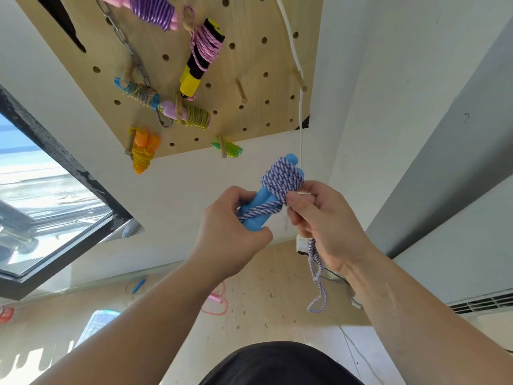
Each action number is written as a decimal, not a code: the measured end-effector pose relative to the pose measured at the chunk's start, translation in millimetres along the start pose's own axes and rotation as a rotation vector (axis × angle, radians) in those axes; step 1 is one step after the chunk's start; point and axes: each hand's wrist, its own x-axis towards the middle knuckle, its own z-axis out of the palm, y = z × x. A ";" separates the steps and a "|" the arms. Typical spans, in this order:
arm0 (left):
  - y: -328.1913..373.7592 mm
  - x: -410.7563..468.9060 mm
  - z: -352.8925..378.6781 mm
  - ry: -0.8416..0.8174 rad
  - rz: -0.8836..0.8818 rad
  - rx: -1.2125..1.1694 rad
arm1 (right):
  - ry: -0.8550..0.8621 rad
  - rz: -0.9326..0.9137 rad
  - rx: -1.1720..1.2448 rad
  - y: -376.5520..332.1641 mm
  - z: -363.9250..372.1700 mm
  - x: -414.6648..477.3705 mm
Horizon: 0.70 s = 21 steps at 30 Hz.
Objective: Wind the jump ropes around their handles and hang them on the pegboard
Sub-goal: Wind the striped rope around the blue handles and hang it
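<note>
My left hand (230,232) grips the lower end of two blue handles (256,205) held side by side. A purple-and-white braided rope (281,180) is wound in several turns around their upper part. My right hand (319,218) pinches the rope just beside the coil; a loose loop of it (317,284) dangles below that hand. Above hangs the wooden pegboard (249,29) with several wound jump ropes on its pegs: purple (154,9), pink on yellow-black handles (202,56), blue-handled (141,93), yellow-green (194,116), orange (143,152), green (230,147).
Two bare wooden pegs (241,91) (299,79) stick out at the board's right. A white cord (299,112) runs down the wall. On the floor lie a pink rope (219,301), a blue handle (138,285) and a clear box (97,323). A window (41,195) is at left.
</note>
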 end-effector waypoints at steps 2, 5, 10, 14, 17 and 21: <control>5.0 0.4 -0.1 -0.062 -0.124 -0.202 | -0.049 0.004 0.007 -3.9 -3.2 1.2; 8.4 -2.1 1.0 -0.180 -0.284 -0.477 | -0.112 -0.019 -0.195 -9.4 -12.8 5.4; 1.4 -6.2 -6.6 -0.448 -0.399 -0.748 | -0.196 -0.068 -0.269 -6.1 -22.2 7.1; -5.5 -3.9 -10.3 -0.663 -0.443 -0.962 | -0.213 -0.080 -0.215 2.4 -16.2 6.7; -9.8 -6.5 -4.3 -0.798 -0.483 -1.153 | -0.232 -0.046 -0.168 4.1 -12.8 7.5; -19.1 -6.6 -4.7 -0.838 -0.547 -1.165 | -0.219 0.000 -0.192 5.8 -10.3 4.8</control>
